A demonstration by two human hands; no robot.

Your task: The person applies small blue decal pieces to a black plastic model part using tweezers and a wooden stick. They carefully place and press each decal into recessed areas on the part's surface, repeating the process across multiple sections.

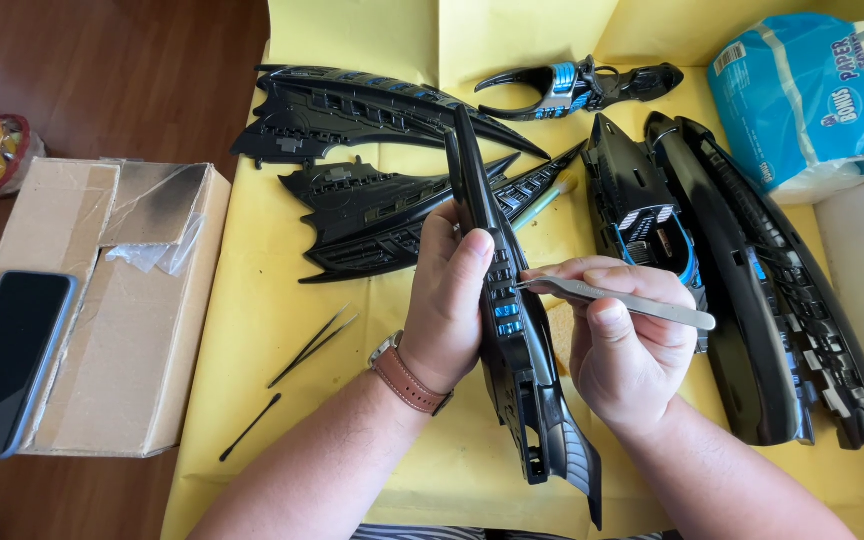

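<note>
The left hand (449, 300) is curled shut, thumb up on top, with a brown band on its wrist. The right hand (620, 345) is pinched tight, fingers pointing left.

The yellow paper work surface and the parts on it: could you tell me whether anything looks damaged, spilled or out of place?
Nothing looks spilled or broken. The black plastic model parts lie loose on the yellow paper sheet. One oddity: the dark smartphone on the brown cardboard box overhangs the box's left edge.
</note>
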